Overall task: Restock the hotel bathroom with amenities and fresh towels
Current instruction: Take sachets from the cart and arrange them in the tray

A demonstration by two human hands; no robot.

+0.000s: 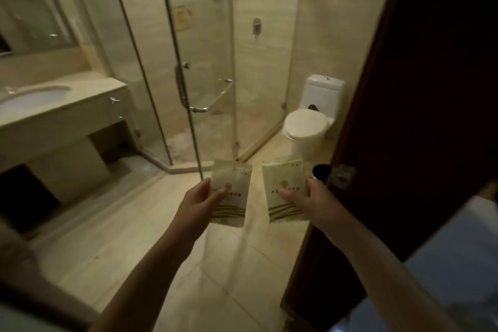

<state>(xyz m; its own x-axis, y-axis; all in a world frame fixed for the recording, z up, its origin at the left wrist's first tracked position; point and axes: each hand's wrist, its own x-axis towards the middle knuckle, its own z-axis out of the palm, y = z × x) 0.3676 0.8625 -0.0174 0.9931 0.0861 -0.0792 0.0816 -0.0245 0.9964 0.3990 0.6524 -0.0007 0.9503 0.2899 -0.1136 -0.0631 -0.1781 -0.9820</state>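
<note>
Standing at the bathroom threshold beside the dark wooden door (pixel 404 89). Left hand (pixel 200 201) pinched shut on a flat cream paper amenity sachet with gold stripes (pixel 231 191), thumb on its face; right hand (pixel 310 199) clamped the same way on a second matching cream sachet (pixel 285 191). Both held up side by side, slightly apart, above the beige tiled floor (pixel 161 250), probably kept separate for setting down one by one. Likely bound for the beige stone vanity table (pixel 89 91) at left, beside the oval white sink (pixel 35 97). Glass shower enclosure (pixel 204 62) and white toilet (pixel 307 121) ahead. No towels in sight.
</note>
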